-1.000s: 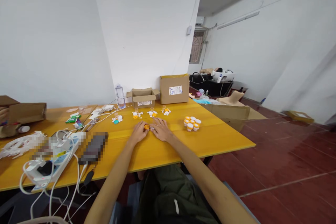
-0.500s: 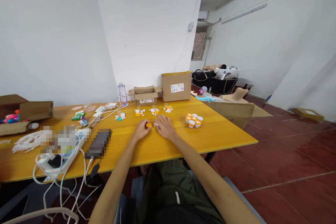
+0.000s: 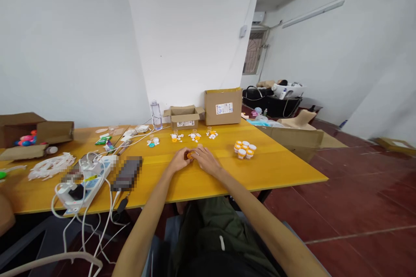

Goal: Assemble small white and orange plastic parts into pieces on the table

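My left hand (image 3: pixel 180 162) and my right hand (image 3: pixel 204 159) meet over the middle of the yellow table (image 3: pixel 279 169). Between their fingertips sits a small orange piece (image 3: pixel 190 155); both hands pinch it, and the right one seems to hold something tiny against it, too small to tell what. Beyond my hands lie several little groups of white and orange parts (image 3: pixel 195 136). To the right stands a cluster of small white pots with orange lids (image 3: pixel 245 149).
Two cardboard boxes (image 3: pixel 222 106) and a clear bottle (image 3: pixel 156 114) stand at the far edge. A power strip with white cables (image 3: pixel 85 178), a dark flat device (image 3: pixel 127 173) and white plastic pieces (image 3: pixel 48 165) fill the left side. An open box of toys (image 3: pixel 24 136) sits far left.
My view has drifted left and tilted a little. My right hand has closed in from the table surface onto the orange piece held by my left hand.
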`<act>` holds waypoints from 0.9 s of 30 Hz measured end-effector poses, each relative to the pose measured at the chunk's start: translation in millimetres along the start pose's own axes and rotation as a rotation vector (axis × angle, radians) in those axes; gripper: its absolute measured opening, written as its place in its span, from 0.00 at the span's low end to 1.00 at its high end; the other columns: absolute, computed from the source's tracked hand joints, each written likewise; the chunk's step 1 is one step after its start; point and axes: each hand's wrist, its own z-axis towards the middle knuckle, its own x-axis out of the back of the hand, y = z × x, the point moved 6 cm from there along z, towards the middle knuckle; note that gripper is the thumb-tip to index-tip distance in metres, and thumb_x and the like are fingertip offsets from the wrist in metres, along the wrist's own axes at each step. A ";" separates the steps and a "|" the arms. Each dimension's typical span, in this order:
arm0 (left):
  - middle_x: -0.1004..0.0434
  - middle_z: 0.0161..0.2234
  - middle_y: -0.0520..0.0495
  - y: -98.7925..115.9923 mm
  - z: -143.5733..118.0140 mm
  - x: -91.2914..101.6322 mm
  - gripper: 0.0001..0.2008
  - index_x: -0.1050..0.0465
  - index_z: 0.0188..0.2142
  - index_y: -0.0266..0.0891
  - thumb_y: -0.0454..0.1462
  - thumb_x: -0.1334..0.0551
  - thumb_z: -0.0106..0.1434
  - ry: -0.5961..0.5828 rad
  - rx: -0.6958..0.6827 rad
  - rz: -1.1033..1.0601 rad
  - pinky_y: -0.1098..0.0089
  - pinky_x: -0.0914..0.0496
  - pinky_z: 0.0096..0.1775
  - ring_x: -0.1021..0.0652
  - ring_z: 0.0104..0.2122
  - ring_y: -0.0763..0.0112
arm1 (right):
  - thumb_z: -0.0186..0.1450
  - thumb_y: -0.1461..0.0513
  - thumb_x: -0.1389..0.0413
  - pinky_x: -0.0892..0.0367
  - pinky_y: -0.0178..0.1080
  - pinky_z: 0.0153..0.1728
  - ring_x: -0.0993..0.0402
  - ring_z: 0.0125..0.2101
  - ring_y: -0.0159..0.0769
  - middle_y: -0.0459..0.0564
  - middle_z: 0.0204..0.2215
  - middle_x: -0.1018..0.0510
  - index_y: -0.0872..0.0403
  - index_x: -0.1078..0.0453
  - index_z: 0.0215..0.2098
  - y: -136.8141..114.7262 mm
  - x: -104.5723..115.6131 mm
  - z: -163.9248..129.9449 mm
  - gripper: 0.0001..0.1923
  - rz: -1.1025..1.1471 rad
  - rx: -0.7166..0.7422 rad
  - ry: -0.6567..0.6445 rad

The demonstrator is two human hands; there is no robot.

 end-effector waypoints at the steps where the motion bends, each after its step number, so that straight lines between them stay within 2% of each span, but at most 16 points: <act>1: 0.20 0.39 0.47 0.1 -0.2 -0.4 0.12 0.26 0.39 0.39 0.32 0.36 0.54 0.001 0.001 -0.002 0.61 0.28 0.48 0.22 0.40 0.64 | 0.64 0.74 0.48 0.37 0.42 0.49 0.33 0.51 0.40 0.54 0.50 0.25 0.50 0.28 0.50 0.6 -0.8 -0.6 0.22 0.006 0.002 0.001; 4: 0.20 0.38 0.47 0.0 -1.4 0.2 0.11 0.27 0.38 0.40 0.32 0.35 0.54 0.015 0.012 -0.026 0.62 0.28 0.48 0.22 0.40 0.65 | 0.65 0.73 0.49 0.37 0.43 0.48 0.32 0.50 0.41 0.53 0.50 0.24 0.48 0.27 0.49 2.6 -3.0 -1.3 0.21 0.020 -0.014 0.004; 11: 0.21 0.37 0.48 -1.6 -4.0 4.9 0.10 0.28 0.37 0.39 0.34 0.33 0.54 0.040 0.058 -0.105 0.63 0.28 0.47 0.22 0.39 0.66 | 0.68 0.70 0.49 0.37 0.42 0.46 0.29 0.44 0.40 0.52 0.42 0.21 0.49 0.25 0.45 -1.2 -4.3 5.5 0.15 0.027 -0.048 -0.012; 17: 0.21 0.37 0.47 -6.7 -5.3 6.4 0.12 0.28 0.38 0.39 0.36 0.32 0.54 0.056 0.083 -0.093 0.62 0.28 0.47 0.22 0.40 0.65 | 0.70 0.65 0.50 0.39 0.43 0.47 0.30 0.41 0.41 0.52 0.36 0.20 0.50 0.24 0.40 -9.4 -2.7 14.3 0.12 0.010 -0.141 0.011; 27: 0.21 0.40 0.46 -10.9 -5.4 6.5 0.13 0.28 0.40 0.40 0.35 0.33 0.54 0.066 0.080 -0.045 0.60 0.28 0.49 0.22 0.42 0.64 | 0.72 0.59 0.50 0.39 0.42 0.44 0.29 0.41 0.41 0.52 0.36 0.19 0.49 0.24 0.40 -7.0 -7.8 12.1 0.12 0.016 -0.234 0.016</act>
